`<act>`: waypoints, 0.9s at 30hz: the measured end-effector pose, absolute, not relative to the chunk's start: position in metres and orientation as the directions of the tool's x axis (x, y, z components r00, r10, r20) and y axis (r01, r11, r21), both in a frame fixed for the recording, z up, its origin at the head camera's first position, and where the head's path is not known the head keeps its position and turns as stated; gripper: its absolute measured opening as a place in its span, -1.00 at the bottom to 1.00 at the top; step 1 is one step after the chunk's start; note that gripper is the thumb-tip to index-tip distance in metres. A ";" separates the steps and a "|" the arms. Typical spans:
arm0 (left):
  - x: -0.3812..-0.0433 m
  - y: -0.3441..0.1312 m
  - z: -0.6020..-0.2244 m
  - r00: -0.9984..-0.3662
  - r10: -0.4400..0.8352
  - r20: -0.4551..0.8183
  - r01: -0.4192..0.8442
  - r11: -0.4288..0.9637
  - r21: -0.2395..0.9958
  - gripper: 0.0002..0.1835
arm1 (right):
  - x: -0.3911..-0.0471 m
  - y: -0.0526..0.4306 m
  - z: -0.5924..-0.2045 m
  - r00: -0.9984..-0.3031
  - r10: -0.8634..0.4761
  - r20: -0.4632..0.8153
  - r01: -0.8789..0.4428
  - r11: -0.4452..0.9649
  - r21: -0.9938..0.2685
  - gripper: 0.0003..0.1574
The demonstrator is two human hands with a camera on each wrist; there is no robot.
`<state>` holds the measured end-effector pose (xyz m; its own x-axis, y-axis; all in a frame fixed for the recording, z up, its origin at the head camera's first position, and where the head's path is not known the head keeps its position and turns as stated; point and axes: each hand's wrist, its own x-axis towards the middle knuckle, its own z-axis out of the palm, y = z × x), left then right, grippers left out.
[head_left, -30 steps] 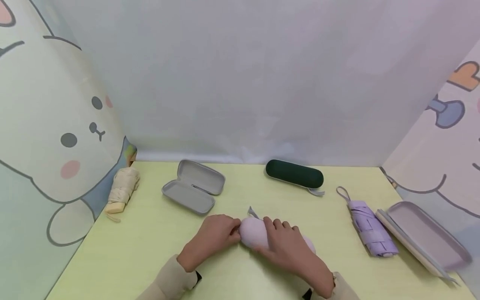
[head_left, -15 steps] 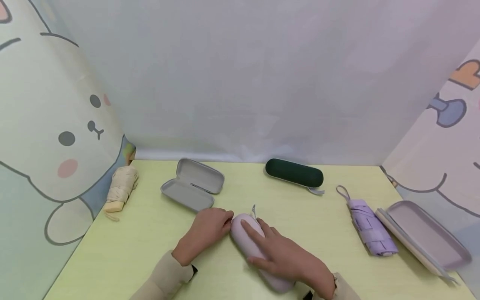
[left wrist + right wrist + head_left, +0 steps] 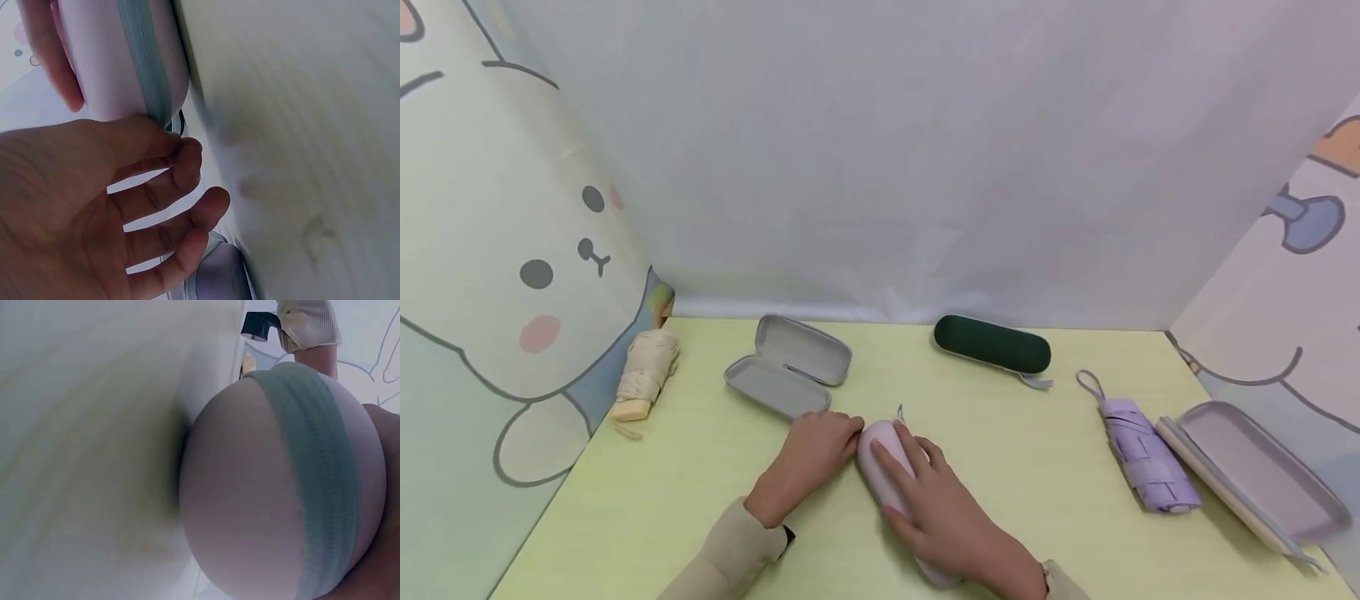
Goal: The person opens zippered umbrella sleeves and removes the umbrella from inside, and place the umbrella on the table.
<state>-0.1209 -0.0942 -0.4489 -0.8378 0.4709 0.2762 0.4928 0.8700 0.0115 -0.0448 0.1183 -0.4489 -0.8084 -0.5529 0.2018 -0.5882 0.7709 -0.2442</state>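
A pale pink zip case [image 3: 877,479] lies on the table in front of me, its far end angled away to the left. My right hand [image 3: 943,517] holds it from above, with fingers along the top and the thumb against the near side. At the far end, my left hand [image 3: 815,454] has its thumb and forefinger pinched at the end of the grey-green zipper [image 3: 147,56]; the pull itself is mostly hidden by the fingertips. The right wrist view shows the rounded near end of the case [image 3: 244,487], with the zipper band closed there.
An opened grey case [image 3: 775,387] stands back left, a dark green case [image 3: 992,343] back right. Folded umbrellas lie at the sides, one beige [image 3: 647,371], one purple [image 3: 1146,458]. An opened lilac case [image 3: 1262,467] is at the far right edge.
The pink case has turned from lying crosswise to pointing away from me, its far end shifting left. My left hand has moved slightly left and away; the right hand has turned with the case.
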 end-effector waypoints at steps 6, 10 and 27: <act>-0.121 -0.093 -0.451 -0.831 0.473 0.294 0.494 0.869 -0.002 -0.72 | -0.044 0.116 -0.450 -0.814 -0.541 0.212 -0.580 0.775 -0.251 -0.10; -0.119 -0.091 -0.452 -0.827 0.476 0.298 0.499 0.867 0.001 -0.70 | -0.042 0.116 -0.451 -0.826 -0.526 0.204 -0.563 0.787 -0.253 -0.10; -0.117 -0.088 -0.451 -0.830 0.494 0.259 0.533 0.839 0.108 -0.65 | -0.042 0.111 -0.450 -0.875 -0.443 0.194 -0.482 0.831 -0.278 -0.10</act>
<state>-0.1167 -0.0876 -0.4505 -0.8300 0.4941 0.2587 0.5331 0.8392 0.1075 -0.0416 0.1111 -0.4501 -0.8755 -0.4428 0.1935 -0.4818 0.8311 -0.2778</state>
